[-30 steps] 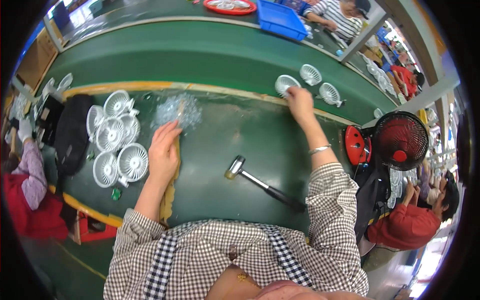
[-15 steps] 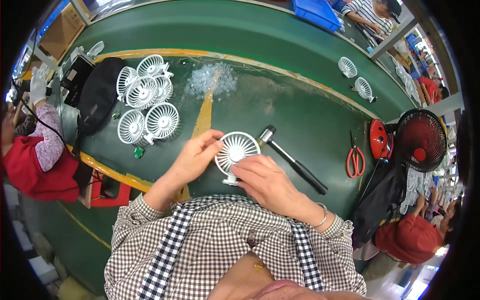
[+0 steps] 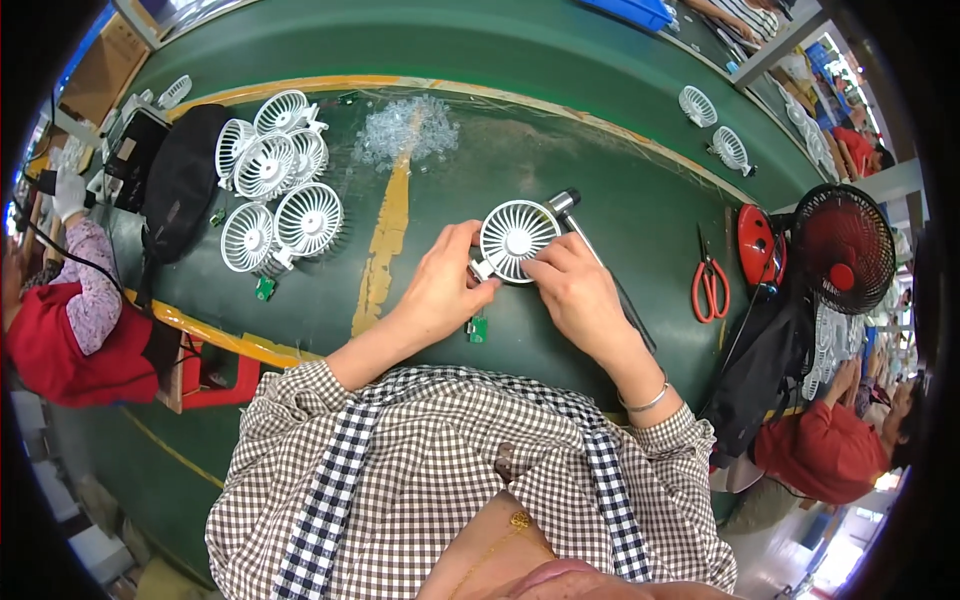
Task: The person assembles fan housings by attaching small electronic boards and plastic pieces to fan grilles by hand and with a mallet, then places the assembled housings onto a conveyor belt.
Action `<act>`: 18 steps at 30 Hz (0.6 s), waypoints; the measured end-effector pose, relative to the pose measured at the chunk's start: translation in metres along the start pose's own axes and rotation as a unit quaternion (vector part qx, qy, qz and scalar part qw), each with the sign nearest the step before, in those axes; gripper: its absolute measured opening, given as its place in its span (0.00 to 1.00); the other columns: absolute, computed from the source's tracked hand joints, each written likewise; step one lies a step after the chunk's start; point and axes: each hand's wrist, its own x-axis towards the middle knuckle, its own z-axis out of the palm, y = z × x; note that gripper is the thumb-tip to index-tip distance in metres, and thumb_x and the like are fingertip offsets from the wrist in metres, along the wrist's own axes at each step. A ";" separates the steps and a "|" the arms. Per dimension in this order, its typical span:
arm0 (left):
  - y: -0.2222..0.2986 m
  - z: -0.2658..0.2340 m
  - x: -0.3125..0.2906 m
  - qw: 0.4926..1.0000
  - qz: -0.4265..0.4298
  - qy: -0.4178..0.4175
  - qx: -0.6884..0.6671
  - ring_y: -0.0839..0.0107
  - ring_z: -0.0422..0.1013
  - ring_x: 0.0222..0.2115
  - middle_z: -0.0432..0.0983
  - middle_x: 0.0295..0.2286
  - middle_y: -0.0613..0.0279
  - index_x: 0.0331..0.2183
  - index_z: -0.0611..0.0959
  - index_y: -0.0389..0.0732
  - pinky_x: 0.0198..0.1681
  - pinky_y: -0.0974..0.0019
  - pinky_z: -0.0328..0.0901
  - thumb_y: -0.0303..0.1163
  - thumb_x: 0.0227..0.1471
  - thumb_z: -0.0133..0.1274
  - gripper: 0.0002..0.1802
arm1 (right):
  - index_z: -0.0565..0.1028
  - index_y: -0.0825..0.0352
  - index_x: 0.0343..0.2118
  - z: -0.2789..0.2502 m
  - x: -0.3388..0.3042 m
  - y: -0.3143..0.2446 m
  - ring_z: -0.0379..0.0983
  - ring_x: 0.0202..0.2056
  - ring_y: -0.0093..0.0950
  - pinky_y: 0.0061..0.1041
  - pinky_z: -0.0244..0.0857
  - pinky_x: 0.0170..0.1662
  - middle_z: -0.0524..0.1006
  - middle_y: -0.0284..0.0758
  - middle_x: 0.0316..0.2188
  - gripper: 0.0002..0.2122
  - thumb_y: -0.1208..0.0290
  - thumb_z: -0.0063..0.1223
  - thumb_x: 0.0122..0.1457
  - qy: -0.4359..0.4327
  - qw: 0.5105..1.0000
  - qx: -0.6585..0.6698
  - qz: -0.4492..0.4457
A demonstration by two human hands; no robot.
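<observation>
A white round fan housing (image 3: 519, 243) with radial ribs is held between both hands over the green bench. My left hand (image 3: 438, 288) pinches its short neck at the lower left. The fingertips of my right hand (image 3: 582, 300) press on its right lower rim. Just below my left fingers is a small green circuit board (image 3: 477, 329); whether it is wired to the fan cannot be seen. Beside the fan's upper right edge lies a hammer (image 3: 566, 202), its handle partly hidden by my right hand.
Several white fan housings (image 3: 308, 220) stand at the left, near a black bag (image 3: 186, 185). Clear small plastic parts (image 3: 408, 132) are heaped at the back. Red-handled scissors (image 3: 711, 290) and a black-red desk fan (image 3: 843, 250) are right. Co-workers (image 3: 85, 310) sit at both sides.
The fan housing has moved away from me and rightward, and its neck has turned to the lower left. The green board has come into sight. The hammer's head has shifted farther away.
</observation>
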 end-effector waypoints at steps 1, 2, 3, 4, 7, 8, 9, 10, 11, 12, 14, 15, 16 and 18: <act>-0.001 -0.001 -0.001 1.000 -0.002 -0.002 0.000 0.71 0.73 0.29 0.69 0.40 0.55 0.49 0.68 0.34 0.32 0.70 0.69 0.22 0.40 0.60 0.31 | 0.76 0.68 0.36 -0.003 0.001 -0.010 0.70 0.39 0.34 0.31 0.69 0.39 0.75 0.34 0.32 0.12 0.81 0.50 0.46 -0.004 1.000 0.014 0.022; -0.001 -0.003 -0.004 1.000 -0.010 -0.008 -0.005 0.71 0.73 0.30 0.69 0.41 0.55 0.48 0.68 0.34 0.32 0.70 0.69 0.21 0.41 0.59 0.30 | 0.76 0.68 0.36 -0.002 0.002 -0.014 0.70 0.39 0.34 0.31 0.69 0.39 0.75 0.34 0.32 0.12 0.81 0.50 0.46 -0.006 1.000 0.016 0.024; -0.002 -0.005 -0.006 1.000 -0.018 -0.014 -0.010 0.72 0.73 0.30 0.69 0.43 0.54 0.48 0.68 0.34 0.31 0.71 0.69 0.19 0.41 0.58 0.29 | 0.76 0.68 0.37 -0.001 0.002 -0.017 0.70 0.40 0.34 0.31 0.69 0.39 0.75 0.35 0.33 0.13 0.81 0.51 0.46 -0.005 0.999 0.010 0.039; -0.004 -0.006 -0.010 1.000 -0.015 -0.003 -0.005 0.74 0.73 0.28 0.71 0.40 0.54 0.47 0.69 0.33 0.31 0.73 0.69 0.17 0.42 0.55 0.26 | 0.75 0.68 0.39 0.000 0.003 -0.019 0.70 0.40 0.35 0.31 0.69 0.39 0.75 0.35 0.33 0.14 0.82 0.51 0.46 -0.003 0.998 0.003 0.055; -0.017 -0.013 -0.009 0.997 -0.043 -0.057 -0.041 0.76 0.73 0.26 0.75 0.34 0.55 0.45 0.70 0.31 0.30 0.74 0.69 0.17 0.43 0.54 0.23 | 0.74 0.69 0.40 0.000 0.004 -0.022 0.72 0.39 0.35 0.31 0.69 0.38 0.76 0.36 0.34 0.15 0.79 0.53 0.46 -0.001 0.998 0.015 0.056; -0.017 -0.013 -0.009 0.996 -0.046 -0.059 -0.040 0.76 0.73 0.26 0.75 0.34 0.55 0.45 0.70 0.31 0.30 0.74 0.69 0.17 0.43 0.54 0.23 | 0.74 0.69 0.41 0.000 0.005 -0.025 0.72 0.38 0.35 0.32 0.69 0.38 0.76 0.36 0.34 0.14 0.78 0.54 0.48 0.005 0.997 0.041 0.058; -0.017 -0.012 -0.009 0.996 -0.043 -0.052 -0.053 0.77 0.72 0.25 0.76 0.30 0.56 0.44 0.71 0.31 0.29 0.74 0.69 0.17 0.44 0.54 0.21 | 0.74 0.69 0.41 0.001 0.007 -0.029 0.72 0.38 0.35 0.32 0.69 0.38 0.76 0.36 0.34 0.14 0.78 0.54 0.48 0.005 0.997 0.043 0.060; -0.016 -0.010 -0.008 0.996 -0.039 -0.046 -0.067 0.78 0.72 0.24 0.76 0.26 0.57 0.42 0.71 0.30 0.29 0.74 0.68 0.17 0.44 0.54 0.20 | 0.74 0.69 0.41 0.003 0.011 -0.034 0.73 0.37 0.37 0.32 0.69 0.38 0.76 0.39 0.35 0.14 0.79 0.54 0.49 0.002 0.991 0.097 0.093; -0.016 -0.009 -0.009 0.996 -0.040 -0.049 -0.067 0.78 0.72 0.24 0.76 0.26 0.57 0.42 0.71 0.30 0.29 0.74 0.68 0.17 0.44 0.54 0.20 | 0.74 0.70 0.42 0.005 0.015 -0.037 0.74 0.36 0.39 0.33 0.69 0.38 0.77 0.42 0.36 0.14 0.80 0.55 0.50 -0.002 0.981 0.151 0.125; -0.015 -0.007 -0.010 0.998 -0.037 -0.041 -0.041 0.78 0.72 0.22 0.76 0.24 0.58 0.42 0.72 0.31 0.27 0.73 0.68 0.17 0.45 0.54 0.19 | 0.74 0.72 0.40 0.011 0.018 -0.033 0.75 0.31 0.41 0.32 0.69 0.34 0.78 0.44 0.32 0.12 0.75 0.56 0.53 0.007 0.979 0.151 0.134; -0.008 -0.006 -0.010 0.999 -0.033 -0.034 -0.014 0.78 0.72 0.21 0.75 0.21 0.59 0.42 0.72 0.31 0.25 0.73 0.67 0.18 0.45 0.54 0.18 | 0.75 0.70 0.36 0.025 0.023 -0.023 0.75 0.29 0.42 0.36 0.68 0.31 0.77 0.44 0.27 0.07 0.75 0.53 0.54 0.056 0.964 0.198 0.171; -0.002 -0.006 -0.011 0.999 -0.020 -0.016 0.030 0.76 0.72 0.19 0.75 0.19 0.59 0.39 0.73 0.32 0.24 0.71 0.66 0.19 0.46 0.54 0.15 | 0.76 0.71 0.33 0.024 0.022 -0.021 0.75 0.24 0.38 0.31 0.67 0.27 0.76 0.45 0.22 0.05 0.76 0.52 0.55 0.069 0.947 0.235 0.207; 0.001 -0.006 -0.012 0.997 -0.010 0.003 0.075 0.73 0.72 0.18 0.74 0.17 0.59 0.36 0.75 0.34 0.22 0.70 0.65 0.21 0.46 0.55 0.12 | 0.76 0.71 0.33 0.028 0.022 -0.017 0.75 0.22 0.35 0.29 0.66 0.26 0.76 0.44 0.21 0.05 0.76 0.51 0.55 0.074 0.928 0.279 0.235; -0.004 -0.005 -0.011 0.992 0.052 0.016 0.111 0.70 0.72 0.17 0.74 0.16 0.58 0.32 0.76 0.35 0.21 0.68 0.65 0.22 0.46 0.55 0.08 | 0.76 0.71 0.34 0.033 0.020 -0.012 0.74 0.20 0.27 0.25 0.65 0.25 0.76 0.43 0.20 0.06 0.75 0.51 0.56 0.076 0.901 0.333 0.267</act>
